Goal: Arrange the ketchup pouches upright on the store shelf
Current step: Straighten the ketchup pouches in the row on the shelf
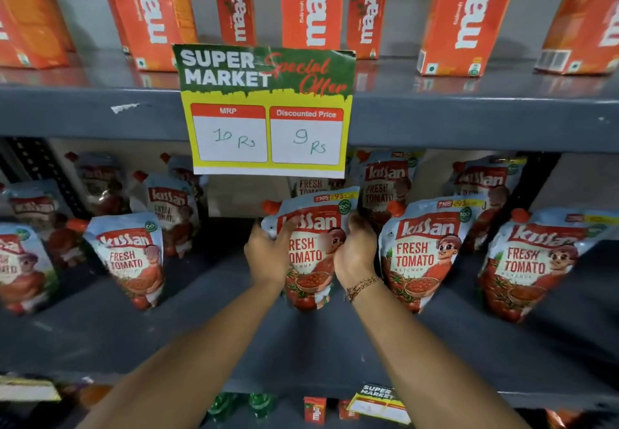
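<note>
My left hand (pixel 268 254) is clasped on the left edge of the ketchup pouch (pixel 310 247), fingers curled over its upper corner just under the red spout (pixel 270 207), and my right hand (pixel 356 254) presses the opposite edge, palm flat against the side, so the pouch is pinched between the two. It sits straight ahead of me, in the middle of the grey shelf (pixel 234 328), its base touching the shelf floor and its long axis running up and down, with the top leaning slightly away toward the back. Both hands are equally near, one per side, so I judge the next move to be a small squaring and release rather than a reach. Outward, a neighbouring pouch (pixel 432 254) stands just beside my right hand, and another pouch (pixel 129 257) stands further off to the left with a gap between. More pouches line the back row, partly hidden behind the hanging price card (pixel 268 110).
</note>
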`<state>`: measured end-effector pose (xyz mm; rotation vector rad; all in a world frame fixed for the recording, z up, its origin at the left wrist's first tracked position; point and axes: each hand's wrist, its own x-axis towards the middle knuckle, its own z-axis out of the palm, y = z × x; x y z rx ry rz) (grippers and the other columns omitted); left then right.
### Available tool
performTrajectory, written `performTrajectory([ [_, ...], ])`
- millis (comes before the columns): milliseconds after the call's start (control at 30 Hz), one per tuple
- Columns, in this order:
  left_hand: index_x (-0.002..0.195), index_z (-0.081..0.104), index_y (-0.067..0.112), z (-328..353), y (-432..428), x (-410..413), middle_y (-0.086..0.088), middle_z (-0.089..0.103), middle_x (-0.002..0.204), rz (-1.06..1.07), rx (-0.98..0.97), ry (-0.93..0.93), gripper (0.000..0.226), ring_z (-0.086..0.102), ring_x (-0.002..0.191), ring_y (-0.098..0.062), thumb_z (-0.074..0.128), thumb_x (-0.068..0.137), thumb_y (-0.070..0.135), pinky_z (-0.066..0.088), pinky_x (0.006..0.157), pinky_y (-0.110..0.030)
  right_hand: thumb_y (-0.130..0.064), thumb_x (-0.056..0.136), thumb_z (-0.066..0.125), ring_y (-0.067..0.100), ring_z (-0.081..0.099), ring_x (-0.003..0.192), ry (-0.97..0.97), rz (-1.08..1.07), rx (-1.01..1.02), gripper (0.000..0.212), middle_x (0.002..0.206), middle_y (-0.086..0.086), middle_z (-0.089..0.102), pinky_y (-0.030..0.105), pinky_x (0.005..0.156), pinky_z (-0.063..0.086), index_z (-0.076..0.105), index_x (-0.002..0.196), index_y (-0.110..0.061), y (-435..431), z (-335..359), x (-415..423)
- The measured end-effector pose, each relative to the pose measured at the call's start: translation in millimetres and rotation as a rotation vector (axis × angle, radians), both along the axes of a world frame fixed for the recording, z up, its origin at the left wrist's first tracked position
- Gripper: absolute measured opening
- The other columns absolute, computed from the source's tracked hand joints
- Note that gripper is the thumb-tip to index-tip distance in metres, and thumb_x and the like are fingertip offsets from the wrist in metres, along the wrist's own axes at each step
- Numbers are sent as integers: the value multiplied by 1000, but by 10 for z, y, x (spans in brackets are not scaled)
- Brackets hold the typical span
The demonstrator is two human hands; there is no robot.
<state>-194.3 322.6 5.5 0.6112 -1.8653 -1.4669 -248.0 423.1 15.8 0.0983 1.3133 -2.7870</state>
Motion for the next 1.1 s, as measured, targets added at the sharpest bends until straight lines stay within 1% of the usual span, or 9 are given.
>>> performTrajectory([
  [200, 98, 63, -3, 40, 116, -12, -4, 64, 84, 36, 3, 29, 38, 59, 69, -12, 71, 80, 29, 43, 48, -1, -17, 98, 38, 22, 65, 94, 65, 44, 17, 25, 98, 3, 68, 43, 89, 51, 62, 98, -22, 77, -82, -36],
  [333, 98, 61, -6, 36, 82, 10, -4, 63, 80, 25, 5, 33, 42, 58, 65, -9, 68, 83, 32, 46, 50, -6, -19, 98, 36, 23, 65, 93, 12, 42, 79, 27, 98, 4, 69, 38, 84, 53, 63, 98, -19, 71, -89, 37],
  [433, 114, 54, 2, 1, 63, 85, -1, 60, 95, -32, 40, 34, 41, 60, 83, -13, 53, 92, 36, 50, 72, -23, -24, 95, 40, 25, 66, 82, -124, -147, 322, 31, 86, 8, 69, 35, 74, 53, 62, 76, -14, 37, -186, 180],
  [533, 126, 48, 4, -182, -99, 213, -2, 51, 109, 86, 93, 39, 44, 50, 103, -16, 35, 99, 36, 39, 87, -28, -33, 92, 43, 31, 62, 88, -261, -379, 618, 33, 90, 15, 67, 45, 81, 52, 56, 71, -11, -127, -428, 496],
  [700, 84, 59, -9, -484, -737, 524, -31, 60, 86, 454, -52, 32, 54, 58, 86, -41, 34, 94, 37, 40, 73, -42, -20, 96, 40, 13, 49, 75, 112, -69, 509, 25, 76, -6, 51, 36, 78, 41, 46, 72, -25, -717, -625, 964],
  [767, 112, 57, -6, -459, -1055, 627, -30, 54, 119, 565, 13, -22, 49, 49, 113, -44, 41, 93, 36, 37, 94, -46, -24, 96, 42, 8, 46, 67, 204, 45, 548, 27, 69, -8, 51, 34, 74, 40, 47, 69, -24, -1050, -602, 1007],
  [867, 141, 33, 3, -345, -1504, 776, -20, 27, 150, 641, 150, -60, 58, 27, 135, -42, 49, 93, 32, 24, 109, -50, -26, 96, 43, 9, 54, 83, 230, 242, 586, 13, 82, -10, 58, 24, 78, 43, 54, 91, -21, -1589, -481, 1039],
  [1000, 148, 20, 9, -282, -2017, 962, -13, 27, 151, 451, 205, 37, 67, 31, 138, -29, 47, 94, 38, 28, 111, -39, -27, 96, 44, 10, 58, 96, 175, 448, 539, 29, 107, -1, 61, 15, 75, 47, 53, 118, -11, -2222, -373, 1109],
  [1100, 136, 43, 9, -328, -2361, 1021, -7, 56, 133, 135, 301, 38, 58, 57, 115, -20, 47, 92, 47, 46, 97, -34, -29, 95, 45, 21, 64, 102, 83, 415, 496, 30, 116, 8, 66, 35, 88, 54, 52, 121, -16, -2582, -420, 1193],
])
